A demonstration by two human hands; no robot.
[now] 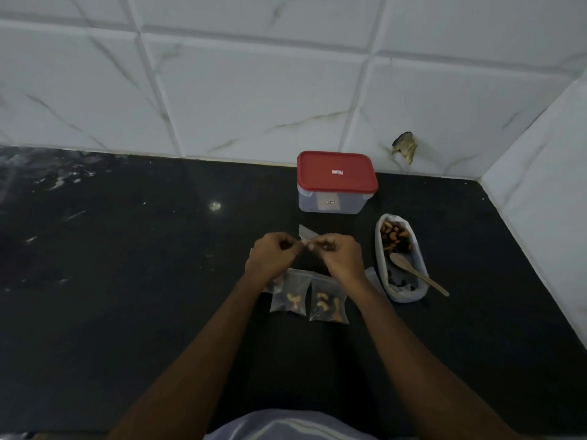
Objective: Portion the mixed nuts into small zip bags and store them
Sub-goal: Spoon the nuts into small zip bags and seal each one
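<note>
Head view: at frame centre the left hand [273, 252] and right hand [341, 254] each pinch the small zip bag [305, 232], its top edge running left to right between them. The pouch of mixed nuts [395, 238] lies right of the grip, nearer the right hand. The wooden spoon [416, 273] handle points lower right. Two filled bags [290, 295] lie just below the hands, and the red-lidded box [336, 182] stands above, lid on.

- Dim overall, with a cool bluish cast.
- The white wall tiles [254, 90] are the brightest area, evenly lit.
- The black tabletop [127, 296] swallows detail; one small glint [215, 205] and pale streaky reflections [47, 176] at far left break it.
- Tile lines bow toward the edges.
- Fine detail is soft throughout; the left hand [273, 257] and right hand [341, 257] look smeared.
</note>
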